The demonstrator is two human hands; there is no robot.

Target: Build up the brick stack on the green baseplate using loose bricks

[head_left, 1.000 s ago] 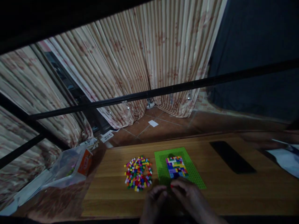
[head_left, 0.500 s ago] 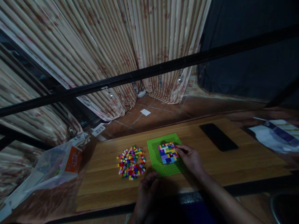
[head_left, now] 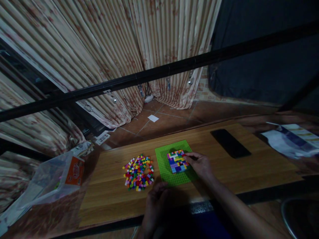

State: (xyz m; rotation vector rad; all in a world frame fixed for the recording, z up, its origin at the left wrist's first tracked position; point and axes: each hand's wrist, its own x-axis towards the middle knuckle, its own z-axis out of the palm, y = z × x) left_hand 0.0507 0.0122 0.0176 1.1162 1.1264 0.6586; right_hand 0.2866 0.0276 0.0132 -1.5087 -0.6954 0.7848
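A green studded baseplate (head_left: 161,166) lies on the wooden table, bearing a square patch of many-coloured toy bricks (head_left: 177,162). At the right edge of this patch, my right hand (head_left: 200,164) pinches a small red brick (head_left: 183,155) between thumb and forefinger. The fingertips partly hide it, and whether it is pressed onto the patch cannot be told. My left hand (head_left: 157,196) rests by the near left corner of the baseplate, its fingers curled in shadow; anything inside them is hidden. A loose pile of small coloured bricks (head_left: 138,174) lies left of the baseplate.
A black phone-like slab (head_left: 230,143) lies at the right of the wooden table (head_left: 104,186). Left of the table stands a clear plastic bin (head_left: 50,182) with an orange label. White and purple packaging (head_left: 294,139) is at the far right. A black bar (head_left: 154,73) crosses beyond the table.
The whole view has shifted slightly, with the table a little further left and up. My right hand stays at the brick patch's edge, and my left hand keeps its place by the baseplate corner.
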